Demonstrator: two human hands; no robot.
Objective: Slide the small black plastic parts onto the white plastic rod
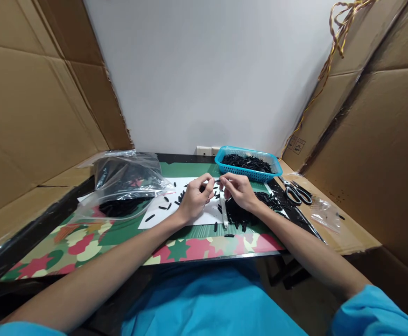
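My left hand (197, 196) is closed in a pinch over the white sheet (155, 214). Facing it, my right hand (239, 190) also pinches with thumb and forefinger. A small slim black piece (218, 181) spans the short gap between both sets of fingertips; its fine detail is too small to make out. Beneath my right wrist spreads a heap of similar black pieces (244, 215). A narrow white strip (223, 210) lies between the heap and the sheet's loose pieces. Several single black pieces (150, 218) are scattered around my left hand.
A blue plastic basket (277, 169) of black pieces stands at the back right. Left, a clear zip bag (144, 186) holds more of them. Scissors (297, 193) and a small clear bag (325, 214) lie right. Cardboard walls (375, 140) enclose both sides.
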